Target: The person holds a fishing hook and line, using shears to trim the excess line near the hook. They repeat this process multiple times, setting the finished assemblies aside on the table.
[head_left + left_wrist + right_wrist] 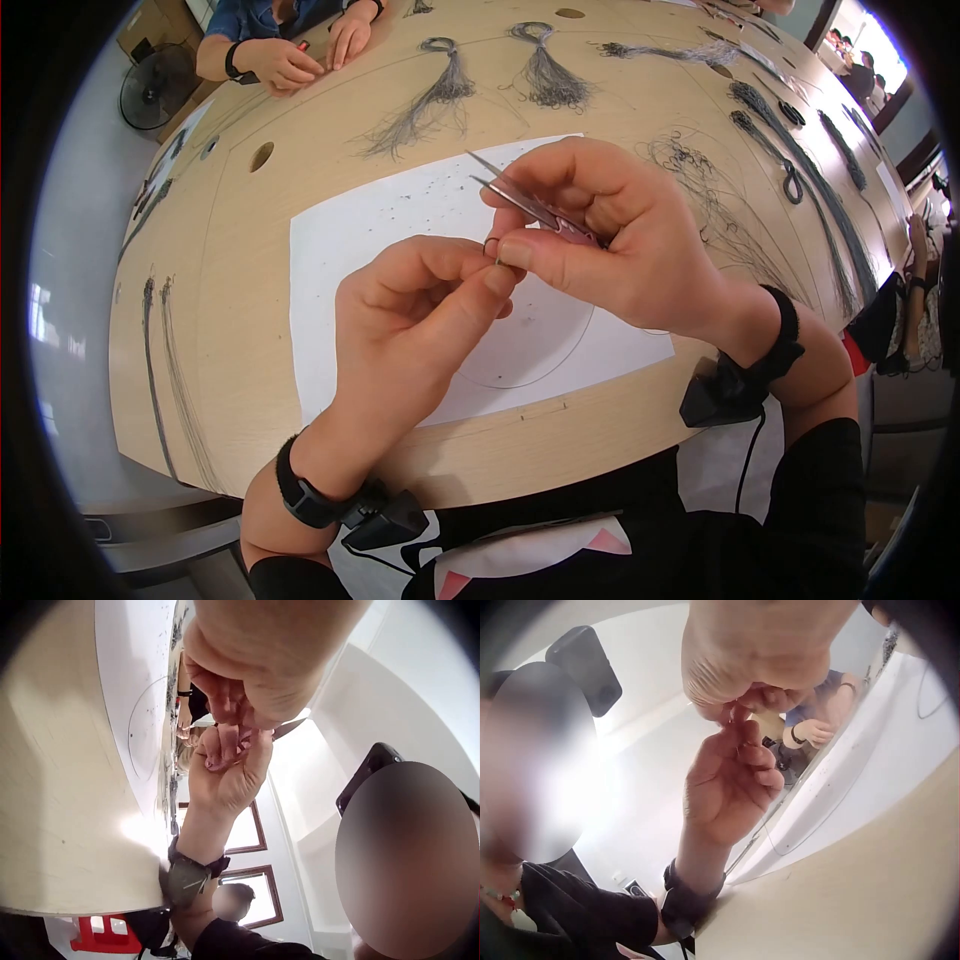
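Note:
My left hand (400,310) pinches a thin dark strand (489,243) between thumb and forefinger, and a small loop of it stands up at the fingertips. Right against it, my right hand (630,240) has its thumb tip at the same spot while gripping small scissors (522,203). The scissor blades point up and left, slightly parted; the pinkish handles are partly hidden in the palm. Both hands are over a white paper sheet (330,250), where a thin line curves in a wide arc (560,370). In the left wrist view a blade (291,728) sticks out past the fingers.
Tangled loose strands (710,200) lie right of the paper, and tied bundles (548,75) lie at the back. Long dark bundles (815,180) run along the right side. Two thin bundles (152,370) lie at the left. Another person's hands (290,65) work across the table.

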The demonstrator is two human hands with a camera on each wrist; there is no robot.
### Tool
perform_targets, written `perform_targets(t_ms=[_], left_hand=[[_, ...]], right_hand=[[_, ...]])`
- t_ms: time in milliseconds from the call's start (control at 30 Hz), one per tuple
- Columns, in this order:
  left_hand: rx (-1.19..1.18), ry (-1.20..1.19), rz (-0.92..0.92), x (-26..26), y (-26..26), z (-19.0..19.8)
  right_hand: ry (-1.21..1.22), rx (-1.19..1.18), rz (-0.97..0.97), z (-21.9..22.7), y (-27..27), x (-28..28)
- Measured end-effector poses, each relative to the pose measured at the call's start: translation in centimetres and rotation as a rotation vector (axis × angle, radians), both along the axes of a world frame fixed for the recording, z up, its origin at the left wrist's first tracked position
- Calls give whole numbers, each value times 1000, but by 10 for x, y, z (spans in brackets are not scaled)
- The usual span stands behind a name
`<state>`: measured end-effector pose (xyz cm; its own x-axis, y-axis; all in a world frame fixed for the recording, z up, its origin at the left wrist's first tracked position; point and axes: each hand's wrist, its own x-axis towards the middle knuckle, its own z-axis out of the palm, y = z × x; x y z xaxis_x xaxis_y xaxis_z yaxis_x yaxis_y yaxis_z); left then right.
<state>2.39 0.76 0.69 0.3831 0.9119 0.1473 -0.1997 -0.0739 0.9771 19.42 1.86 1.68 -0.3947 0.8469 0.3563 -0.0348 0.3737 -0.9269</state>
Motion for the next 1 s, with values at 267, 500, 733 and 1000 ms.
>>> perform_targets(t_ms=[267,500,733,1000], left_hand=[[-62,-100,-12,0,1,3],[-70,-106,1,0,1,2],[-65,-56,34,2,0,3],[-211,-30,35,-3,5,2]], right_hand=[[82,-12,-51,0,3,-1],[-24,4,-24,1,0,1],[35,46,-91,-3,1,-2],[-202,137,-129,4,4,6]])
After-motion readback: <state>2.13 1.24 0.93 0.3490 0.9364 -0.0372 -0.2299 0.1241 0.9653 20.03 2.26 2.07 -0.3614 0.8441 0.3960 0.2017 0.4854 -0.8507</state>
